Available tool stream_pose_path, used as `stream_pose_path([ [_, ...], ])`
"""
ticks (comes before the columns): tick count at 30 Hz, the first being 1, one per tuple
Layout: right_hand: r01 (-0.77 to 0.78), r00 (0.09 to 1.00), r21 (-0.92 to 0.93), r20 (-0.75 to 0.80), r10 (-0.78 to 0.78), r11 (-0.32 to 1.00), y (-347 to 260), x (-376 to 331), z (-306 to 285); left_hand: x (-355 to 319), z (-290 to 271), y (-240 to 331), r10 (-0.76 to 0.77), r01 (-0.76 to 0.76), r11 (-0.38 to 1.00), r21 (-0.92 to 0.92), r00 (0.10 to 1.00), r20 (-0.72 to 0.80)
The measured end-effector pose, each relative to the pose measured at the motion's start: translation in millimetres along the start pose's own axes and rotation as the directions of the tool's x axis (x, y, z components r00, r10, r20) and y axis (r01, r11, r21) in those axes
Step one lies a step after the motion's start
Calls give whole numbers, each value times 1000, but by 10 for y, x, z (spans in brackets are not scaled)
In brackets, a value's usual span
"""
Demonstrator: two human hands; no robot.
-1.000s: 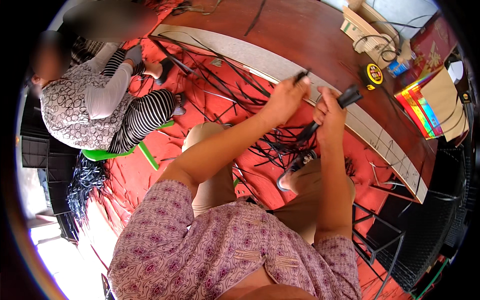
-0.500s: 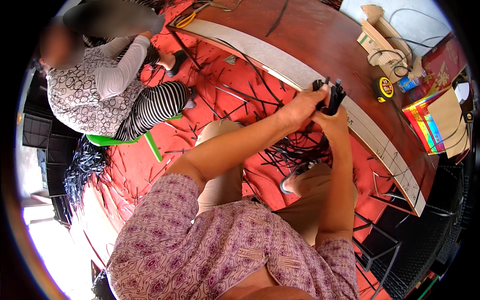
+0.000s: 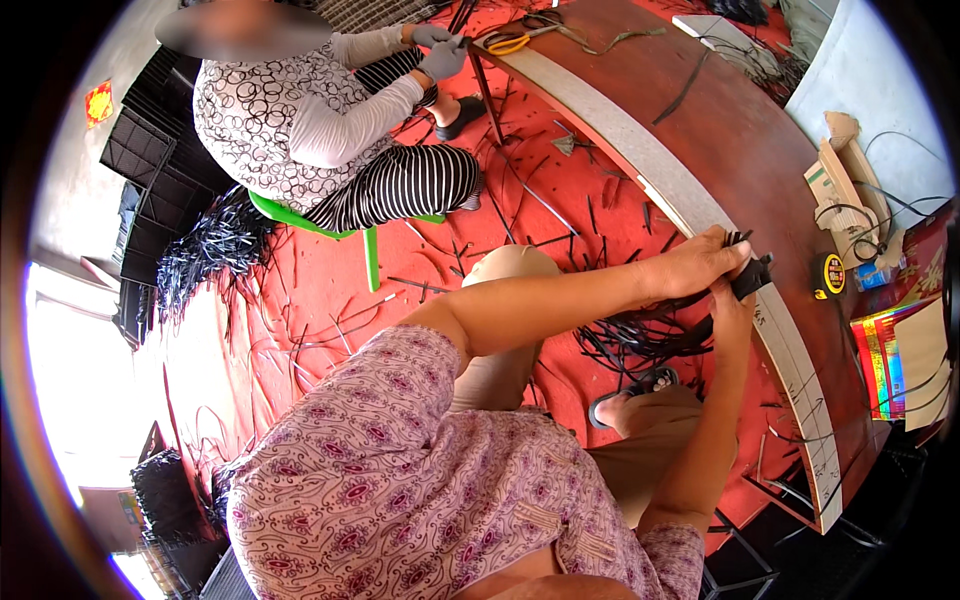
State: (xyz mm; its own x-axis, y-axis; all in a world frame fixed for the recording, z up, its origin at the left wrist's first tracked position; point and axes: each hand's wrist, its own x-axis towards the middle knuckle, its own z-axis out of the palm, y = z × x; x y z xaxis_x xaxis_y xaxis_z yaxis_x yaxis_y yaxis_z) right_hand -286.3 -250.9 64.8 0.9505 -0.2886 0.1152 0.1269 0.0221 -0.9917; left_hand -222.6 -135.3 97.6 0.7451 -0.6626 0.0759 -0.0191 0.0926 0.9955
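Observation:
A bundle of black strips [image 3: 750,279] is held in both my hands by its end, over the pale board at the table's edge. My left hand [image 3: 698,264] is closed round the bundle from the left, thumb pointing toward the strip ends. Just below it, my right hand [image 3: 733,312] grips the same bundle, its fingers partly hidden. The long loose lengths of the black strips [image 3: 640,335] hang from my hands in a tangle above the red floor covering, between my knees.
On the reddish-brown table [image 3: 690,140] lie a yellow-black tape measure [image 3: 829,276], torn cardboard [image 3: 850,195] and orange-handled scissors [image 3: 508,44]. A pale board [image 3: 640,150] runs along its edge. At left, a gloved co-worker [image 3: 275,130] sits on a green stool [image 3: 372,262]. Strip scraps litter the floor.
The view has turned, so the scene sits further right. My hands stay on the bundle; its ends now point more to the right. The co-worker's gloved hands now show more fully.

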Motion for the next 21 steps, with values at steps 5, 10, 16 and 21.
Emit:
stream_pose_path([
  [5,84,996,-108,-15,-86,991,-32,-30,-31,-189,-374,249,83,-98,941,325,995,59],
  [10,35,995,461,-102,14,887,-328,-50,22,-1070,-1107,1037,735,-225,289,930,675,-65],
  [16,-131,991,714,119,65,687,-238,-23,-211,-1126,-1897,1867,348,-314,181,932,907,238],
  [21,-135,990,730,129,58,670,-152,92,-139,-499,-1942,1722,-127,-268,430,862,928,352],
])
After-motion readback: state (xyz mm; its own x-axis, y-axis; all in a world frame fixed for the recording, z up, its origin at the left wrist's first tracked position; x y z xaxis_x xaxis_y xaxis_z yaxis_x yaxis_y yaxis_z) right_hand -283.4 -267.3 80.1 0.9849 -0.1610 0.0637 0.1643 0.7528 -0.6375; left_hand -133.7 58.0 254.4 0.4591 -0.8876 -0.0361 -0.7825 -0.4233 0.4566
